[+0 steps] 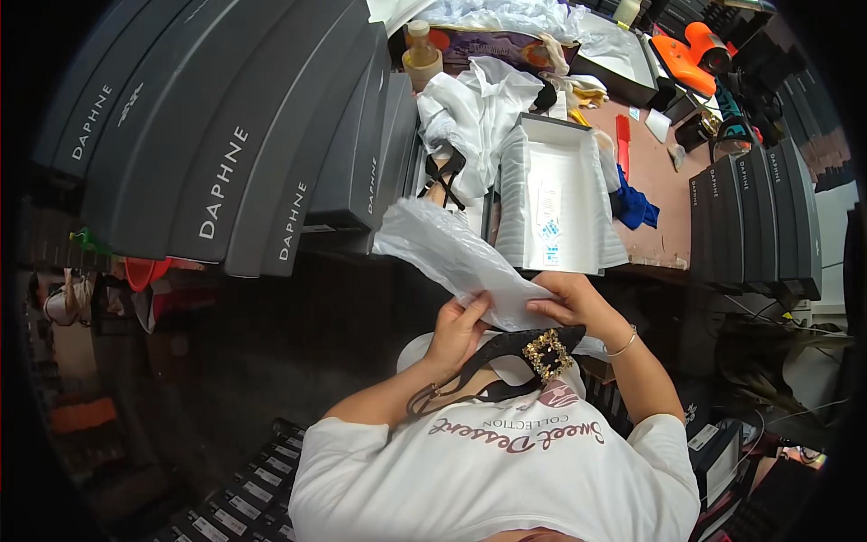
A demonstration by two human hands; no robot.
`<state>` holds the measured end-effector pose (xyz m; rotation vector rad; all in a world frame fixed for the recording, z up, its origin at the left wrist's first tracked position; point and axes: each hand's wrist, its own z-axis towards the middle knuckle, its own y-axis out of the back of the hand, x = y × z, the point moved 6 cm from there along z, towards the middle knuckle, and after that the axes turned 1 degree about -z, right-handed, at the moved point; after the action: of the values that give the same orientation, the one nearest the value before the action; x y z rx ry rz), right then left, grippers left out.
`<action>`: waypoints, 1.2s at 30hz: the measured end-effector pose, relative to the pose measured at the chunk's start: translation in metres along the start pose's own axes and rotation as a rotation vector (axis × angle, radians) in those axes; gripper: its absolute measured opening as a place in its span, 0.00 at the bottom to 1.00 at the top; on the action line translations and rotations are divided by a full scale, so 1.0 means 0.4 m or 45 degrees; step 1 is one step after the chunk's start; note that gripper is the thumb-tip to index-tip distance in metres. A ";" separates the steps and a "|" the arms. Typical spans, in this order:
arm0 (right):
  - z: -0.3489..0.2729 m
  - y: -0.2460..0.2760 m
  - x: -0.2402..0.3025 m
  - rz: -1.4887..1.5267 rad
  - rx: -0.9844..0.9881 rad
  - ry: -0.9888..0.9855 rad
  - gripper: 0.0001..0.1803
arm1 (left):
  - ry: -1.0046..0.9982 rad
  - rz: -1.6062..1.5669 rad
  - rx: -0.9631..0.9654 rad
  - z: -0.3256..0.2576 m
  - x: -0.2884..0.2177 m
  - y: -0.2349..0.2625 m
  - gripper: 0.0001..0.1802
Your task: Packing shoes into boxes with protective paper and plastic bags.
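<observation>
A white, slightly see-through wrapping sheet [452, 253] is stretched between my two hands, its loose end reaching toward the table. My left hand [458, 334] pinches its near edge between thumb and fingers. The other end is gripped by my right hand [578, 303], which has a bracelet at the wrist. Just below both hands, close against my shirt, lies a black strappy shoe [492, 361] with a square gold jewelled ornament [547, 354]. Beyond my right hand stands an open shoe box [564, 208] lined with white ribbed wrapping.
Dark shoe boxes [226, 135] stand in a tall row at left; more boxes [750, 217] stand at right. Crumpled white paper [479, 104] and another black strappy shoe [442, 172] lie left of the open box. A red brush [623, 144], blue cloth [635, 206] and orange tool [684, 65] sit on the table.
</observation>
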<state>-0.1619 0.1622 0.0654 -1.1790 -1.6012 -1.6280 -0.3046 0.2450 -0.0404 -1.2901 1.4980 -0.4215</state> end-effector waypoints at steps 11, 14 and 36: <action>-0.041 -0.008 -0.018 0.515 0.075 -0.209 0.09 | 0.353 -0.451 0.072 -0.011 0.013 -0.084 0.28; -0.070 0.008 -0.044 0.427 -0.080 -0.262 0.10 | 0.100 -0.207 -0.047 -0.009 -0.027 -0.074 0.26; -0.067 0.001 0.003 0.315 -0.295 -0.293 0.07 | 0.446 0.538 -0.112 -0.125 -0.109 -0.082 0.28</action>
<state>-0.1675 0.1361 0.0694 -1.6666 -1.3563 -1.5915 -0.3379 0.2537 0.0251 -0.9584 2.0497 -0.3147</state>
